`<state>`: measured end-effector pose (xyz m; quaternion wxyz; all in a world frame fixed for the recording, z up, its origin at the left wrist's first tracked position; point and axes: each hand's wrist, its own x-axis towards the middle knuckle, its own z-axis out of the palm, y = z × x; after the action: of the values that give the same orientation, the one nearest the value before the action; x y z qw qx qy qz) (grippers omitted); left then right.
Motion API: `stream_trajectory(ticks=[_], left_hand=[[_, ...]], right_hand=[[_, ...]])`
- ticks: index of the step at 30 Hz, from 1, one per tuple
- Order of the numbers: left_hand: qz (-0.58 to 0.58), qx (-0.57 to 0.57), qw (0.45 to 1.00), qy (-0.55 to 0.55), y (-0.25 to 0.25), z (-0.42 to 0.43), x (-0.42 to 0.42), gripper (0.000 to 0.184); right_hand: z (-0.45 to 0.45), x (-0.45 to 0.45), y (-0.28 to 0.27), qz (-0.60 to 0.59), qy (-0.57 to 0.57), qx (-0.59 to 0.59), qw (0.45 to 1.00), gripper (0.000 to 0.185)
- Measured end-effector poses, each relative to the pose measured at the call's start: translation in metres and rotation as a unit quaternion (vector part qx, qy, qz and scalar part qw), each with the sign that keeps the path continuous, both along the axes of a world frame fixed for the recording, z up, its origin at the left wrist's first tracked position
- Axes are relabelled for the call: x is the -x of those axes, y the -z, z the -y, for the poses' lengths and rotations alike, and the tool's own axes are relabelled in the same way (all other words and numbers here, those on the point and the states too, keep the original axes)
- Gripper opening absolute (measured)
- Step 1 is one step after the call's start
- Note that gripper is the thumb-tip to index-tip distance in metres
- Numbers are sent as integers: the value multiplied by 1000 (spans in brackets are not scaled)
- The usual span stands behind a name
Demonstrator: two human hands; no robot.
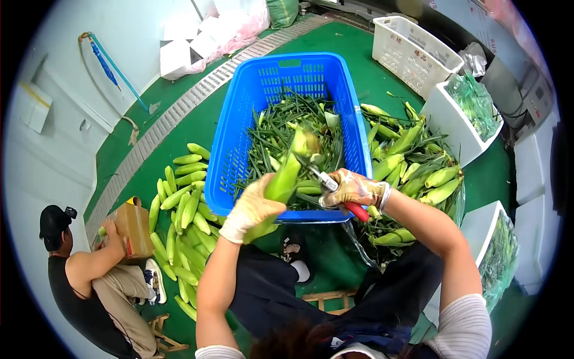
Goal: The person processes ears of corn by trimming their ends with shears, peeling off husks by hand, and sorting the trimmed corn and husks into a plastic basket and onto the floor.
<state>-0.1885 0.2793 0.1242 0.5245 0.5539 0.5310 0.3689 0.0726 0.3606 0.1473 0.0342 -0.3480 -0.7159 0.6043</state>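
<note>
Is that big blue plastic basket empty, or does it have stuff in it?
Not empty, but not brimful: the blue rectangular plastic basket holds a heap of green leafy trimmings, with bare wall showing above them.

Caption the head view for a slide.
Left hand holds a corn ear over a blue crate while the right hand grips red-handled shears.

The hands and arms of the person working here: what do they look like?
The left hand wears a cream glove with a whitish cuff; the right hand wears a mottled cream-and-brown glove with a greyish band at the wrist. Both forearms are bare, below short, whitish, ribbed-looking sleeves.
</note>
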Motion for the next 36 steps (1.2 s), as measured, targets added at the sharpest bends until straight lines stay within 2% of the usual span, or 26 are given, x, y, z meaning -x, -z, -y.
stream_trajectory(ticks=[1,2,4,6,8,9,13,14,16,17,18,19,20,21,23,26,27,28,30,32,34,35,36], left_hand=[[-84,-24,996,-16,-10,-1,6,75],[-40,-66,994,-77,3,1,18,70],[206,18,978,2,-12,-3,38,71],[331,5,942,61,-3,0,42,70],[468,70,875,103,0,0,35,68],[496,73,858,114,-2,4,27,70],[513,116,834,168,11,11,17,74],[513,118,833,168,16,10,14,74],[582,116,788,162,19,12,12,75],[604,117,771,167,18,14,12,76],[582,82,781,212,13,8,15,73],[559,77,808,167,9,12,19,72],[537,71,832,122,5,19,20,72],[536,69,833,119,0,23,19,72],[515,42,855,-52,-6,25,13,74],[566,12,821,-72,2,17,13,76],[550,-28,834,-43,2,17,12,78],[548,-31,835,-42,4,18,12,78],[522,-76,847,67,8,22,15,80],[539,-60,839,52,-2,25,10,81],[571,5,821,33,-7,23,4,79],[586,-24,808,59,0,21,5,78],[586,-23,808,59,-4,21,2,78]], right_hand=[[1,-2,4,-41,36,61,997,31],[1,-5,4,-48,64,73,994,31],[3,-11,4,-66,120,96,986,30],[18,-10,2,-108,33,106,988,38],[34,2,9,-66,-42,-15,997,52],[39,8,7,-35,-57,6,998,60],[45,41,-8,-83,-62,-11,995,64],[45,48,-23,-184,-25,30,982,44],[43,66,-27,-313,2,217,925,36],[40,68,-35,-266,58,173,947,30],[34,70,-43,-217,111,124,962,26],[25,74,-34,-265,230,141,926,25],[13,77,-29,-322,297,221,871,27],[5,75,-27,-274,278,165,906,35],[7,67,-25,-141,209,41,967,50],[34,80,-14,-72,166,-82,980,59],[44,84,-25,-83,179,-130,972,37],[48,88,-30,-105,189,-129,968,34],[48,100,-37,-152,249,-195,936,31],[45,104,-63,-187,238,-169,938,30],[38,106,-77,-202,184,-225,935,29],[32,107,-79,-175,173,-261,933,30],[32,107,-84,-145,177,-237,944,31]])
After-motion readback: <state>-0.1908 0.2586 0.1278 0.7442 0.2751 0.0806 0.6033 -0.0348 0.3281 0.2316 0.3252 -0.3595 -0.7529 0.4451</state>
